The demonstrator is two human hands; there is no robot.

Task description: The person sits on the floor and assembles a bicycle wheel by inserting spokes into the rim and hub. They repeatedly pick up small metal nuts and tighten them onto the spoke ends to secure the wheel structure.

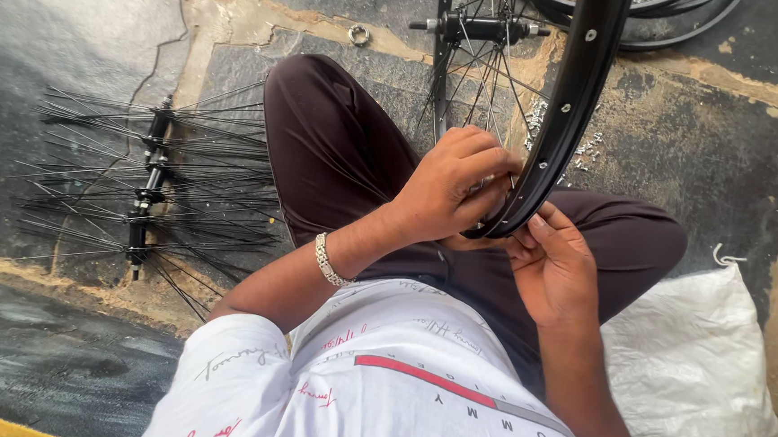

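Note:
A black bicycle wheel rim (569,103) stands upright in front of me, its spokes running to a black hub (478,27) at the top. My left hand (452,188) curls around the rim's inner side near its lowest point, fingers closed among the spokes. My right hand (553,264) grips the rim's bottom edge from the other side, thumb pressed on the outer face. Both hands meet over my lap, above dark trousers (348,153). A silver bracelet (328,262) is on my left wrist.
Several black hubs laced with loose spokes (148,186) lie on the stone floor to the left. A white sack (690,372) lies at the right. Small silver nipples (584,149) are scattered behind the rim. A metal ring (359,35) and more rims (671,20) lie farther back.

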